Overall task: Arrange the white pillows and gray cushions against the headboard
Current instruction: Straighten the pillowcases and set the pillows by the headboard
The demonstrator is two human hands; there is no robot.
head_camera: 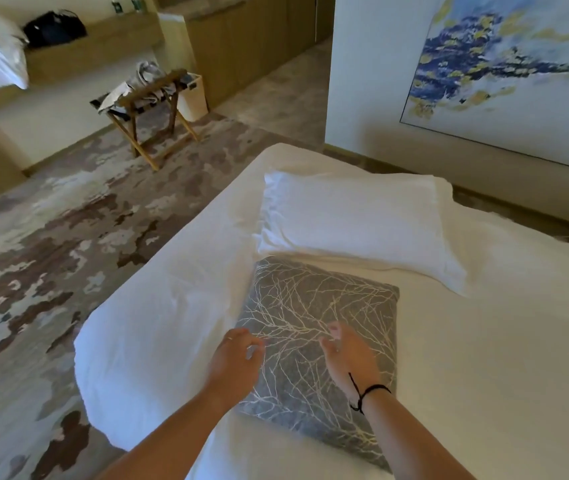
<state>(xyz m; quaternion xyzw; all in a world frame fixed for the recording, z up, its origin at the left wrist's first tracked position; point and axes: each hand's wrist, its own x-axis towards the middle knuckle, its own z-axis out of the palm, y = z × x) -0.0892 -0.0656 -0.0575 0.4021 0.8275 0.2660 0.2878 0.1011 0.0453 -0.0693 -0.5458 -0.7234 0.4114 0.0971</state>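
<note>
Hands, left point(236, 358) and right point(347, 355), are held loosely spread above the gray cushion point(314, 317), holding nothing, seemingly poised for lifting it; the white pillow point(352, 223) is laid just beyond the cushion.

gray cushion point(314, 327) white branch pattern, white pillow point(355, 226)

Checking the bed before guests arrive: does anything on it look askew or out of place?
Yes. The gray cushion lies flat and skewed mid-bed, its far corner touching the white pillow, which also lies flat and angled. No headboard is in view.
</note>
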